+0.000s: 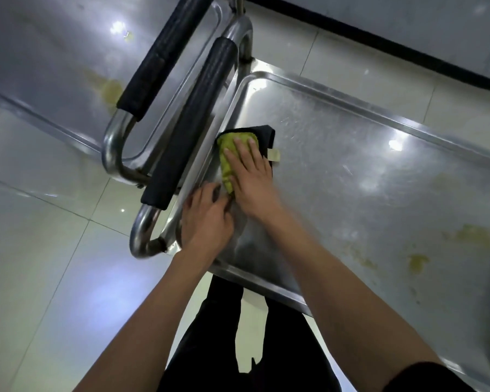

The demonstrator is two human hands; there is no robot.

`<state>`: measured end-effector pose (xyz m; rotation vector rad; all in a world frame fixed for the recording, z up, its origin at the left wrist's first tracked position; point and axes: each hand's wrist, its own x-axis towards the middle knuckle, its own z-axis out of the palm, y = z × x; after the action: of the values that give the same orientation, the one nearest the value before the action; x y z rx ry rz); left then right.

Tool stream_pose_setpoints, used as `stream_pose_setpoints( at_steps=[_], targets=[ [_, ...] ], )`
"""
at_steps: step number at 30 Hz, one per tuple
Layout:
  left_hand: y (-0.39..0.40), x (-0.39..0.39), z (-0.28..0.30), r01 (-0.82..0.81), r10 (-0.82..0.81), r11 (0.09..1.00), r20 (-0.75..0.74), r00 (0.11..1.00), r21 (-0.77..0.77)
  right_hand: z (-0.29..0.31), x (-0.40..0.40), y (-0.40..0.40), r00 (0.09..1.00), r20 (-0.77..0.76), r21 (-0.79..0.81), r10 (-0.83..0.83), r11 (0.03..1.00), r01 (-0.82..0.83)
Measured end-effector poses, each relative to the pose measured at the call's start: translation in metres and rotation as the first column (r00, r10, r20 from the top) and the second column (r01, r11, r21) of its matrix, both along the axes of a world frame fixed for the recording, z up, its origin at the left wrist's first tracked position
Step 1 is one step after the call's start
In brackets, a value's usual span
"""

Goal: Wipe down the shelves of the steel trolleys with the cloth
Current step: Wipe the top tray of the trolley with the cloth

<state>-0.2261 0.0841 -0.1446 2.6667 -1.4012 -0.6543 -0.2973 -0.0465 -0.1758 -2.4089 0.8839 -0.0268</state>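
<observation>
Head view: right hand [248, 176] flat, pressing green cloth [227, 159] on trolley shelf [351, 171]; left hand [205, 219] fingers curled, grasping cloth's near end.

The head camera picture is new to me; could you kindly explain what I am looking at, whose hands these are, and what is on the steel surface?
There is no machine here: a person wears one wide-angle camera on the head, looking down at their own arms. The right hand lies flat, fingers straight, pressing a green and black cloth onto the top shelf of a steel trolley, close to its padded handle. The left hand sits at the shelf's near corner beside the cloth's end, fingers curled; whether it grips anything I cannot tell. Yellowish stains show further right on the shelf. A second trolley stands on the left, also stained. Below are pale floor tiles and the person's dark trousers.
</observation>
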Motion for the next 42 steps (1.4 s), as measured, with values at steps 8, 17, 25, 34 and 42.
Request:
stream_pose_setpoints(
  at_steps=[8, 17, 25, 34, 42],
  targets=[
    [0.004, 0.015, 0.009, 0.051, -0.052, 0.998, 0.017, 0.999, 0.042, 0.002, -0.014, 0.007, 0.994, 0.065, -0.063, -0.082, 0.994, 0.086],
    [-0.015, -0.030, 0.021, 0.235, -0.236, 0.972, 0.087, 0.968, 0.021, 0.012, -0.112, 0.011, 0.964, 0.043, -0.066, -0.262, 0.962, 0.264],
    [-0.040, -0.134, 0.024, 0.318, -0.318, 0.948, 0.040, 0.947, 0.004, 0.014, -0.217, 0.006, 0.936, 0.018, -0.063, -0.352, 0.934, 0.352],
    [-0.056, -0.186, 0.017, 0.300, -0.305, 0.952, 0.103, 0.947, 0.058, 0.008, -0.342, 0.000, 0.864, 0.050, -0.063, -0.501, 0.862, 0.503],
    [-0.055, -0.183, 0.016, 0.338, -0.342, 0.940, 0.143, 0.929, 0.057, 0.006, -0.363, 0.005, 0.860, 0.025, -0.087, -0.510, 0.856, 0.510]
  ],
)
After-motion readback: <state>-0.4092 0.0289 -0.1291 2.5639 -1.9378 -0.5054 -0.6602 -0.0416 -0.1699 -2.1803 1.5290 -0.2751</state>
